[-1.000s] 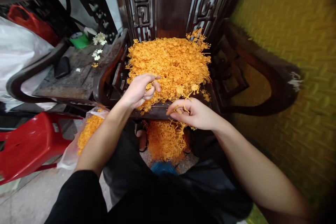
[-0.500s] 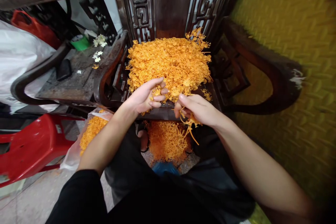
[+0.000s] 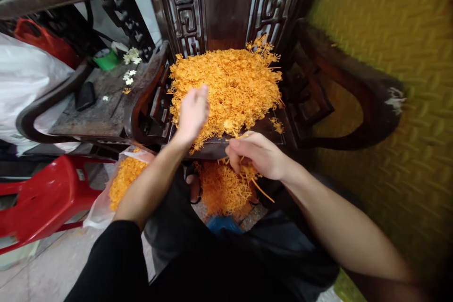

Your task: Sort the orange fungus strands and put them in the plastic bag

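Note:
A large heap of orange plastic flower pieces covers most of the dark wooden chair seat. Above the heap's left side is my left hand, back upward, with its fingers smeared by motion; whether anything is in them is hidden. My right hand is closed in front of the seat's edge, thumb pressed to the fingers. It grips orange flower sprigs, whose thin stems stick out below and at the fingertips. One loose orange piece lies at the seat's right.
Between my legs are more orange sprigs above a blue plastic bag. At left stand a red plastic stool and a clear bag of orange pieces. A second wooden chair holds green tape, a black case and white flowers.
My left hand has moved up and left over the heap and turned its back upward. My right hand has shifted slightly left and down, still gripping orange sprigs.

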{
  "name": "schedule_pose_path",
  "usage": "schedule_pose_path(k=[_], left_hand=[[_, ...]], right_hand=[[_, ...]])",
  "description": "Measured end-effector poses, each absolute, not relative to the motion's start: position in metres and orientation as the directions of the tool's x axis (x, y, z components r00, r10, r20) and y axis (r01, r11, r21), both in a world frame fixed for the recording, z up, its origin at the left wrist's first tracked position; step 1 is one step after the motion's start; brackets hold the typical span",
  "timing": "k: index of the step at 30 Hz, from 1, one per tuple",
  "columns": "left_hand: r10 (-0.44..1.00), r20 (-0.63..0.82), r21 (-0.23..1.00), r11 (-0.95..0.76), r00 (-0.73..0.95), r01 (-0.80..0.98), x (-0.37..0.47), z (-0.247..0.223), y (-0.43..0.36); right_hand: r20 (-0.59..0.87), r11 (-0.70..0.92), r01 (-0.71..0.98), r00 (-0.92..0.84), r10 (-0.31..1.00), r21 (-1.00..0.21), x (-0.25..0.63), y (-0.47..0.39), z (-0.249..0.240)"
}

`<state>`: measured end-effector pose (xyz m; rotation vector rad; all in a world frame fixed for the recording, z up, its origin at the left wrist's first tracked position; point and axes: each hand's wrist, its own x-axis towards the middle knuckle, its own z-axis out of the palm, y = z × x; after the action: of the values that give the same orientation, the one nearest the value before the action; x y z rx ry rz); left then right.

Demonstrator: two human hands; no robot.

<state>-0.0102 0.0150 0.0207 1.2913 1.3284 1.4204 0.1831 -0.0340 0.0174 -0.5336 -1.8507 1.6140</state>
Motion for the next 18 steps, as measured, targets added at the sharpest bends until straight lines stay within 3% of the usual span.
schedule_pose_path(k=[2, 5, 8, 11, 14, 18], left_hand=[[0.969, 0.078, 0.993, -0.095, -0.236, -0.063, -0.021, 0.026, 0.025], [0.999, 0.011, 0.987, -0.019, -0.051, -0.161, -0.026, 0.034, 0.019], [0.974, -0.035, 0.992, 0.061, 0.226, -0.113, -0.018, 0.040, -0.001], [0.932, 0.025, 0.999, -0.037, 0.361, 0.026, -0.005, 0.042, -0.017], [0.938, 0.183, 0.945, -0.251, 0.295, 0.210, 0.005, 0.038, -0.021], [0.932, 0.361, 0.900, -0.339, -0.035, 0.274, -0.005, 0.027, 0.008]], right_hand=[[0.215, 0.161, -0.144, -0.736, 0.641, -0.976, 0.185, -0.035, 0.021], [0.184, 0.144, -0.119, -0.735, 0.652, -0.982, 0.189, -0.032, 0.020], [0.169, 0.152, -0.091, -0.734, 0.657, -0.984, 0.192, -0.028, 0.015], [0.169, 0.176, -0.070, -0.740, 0.651, -0.982, 0.190, -0.026, 0.011], [0.132, 0.165, -0.033, -0.757, 0.640, -0.986, 0.185, -0.026, 0.012], [0.094, 0.075, -0.059, -0.744, 0.661, -0.995, 0.183, -0.029, 0.023]])
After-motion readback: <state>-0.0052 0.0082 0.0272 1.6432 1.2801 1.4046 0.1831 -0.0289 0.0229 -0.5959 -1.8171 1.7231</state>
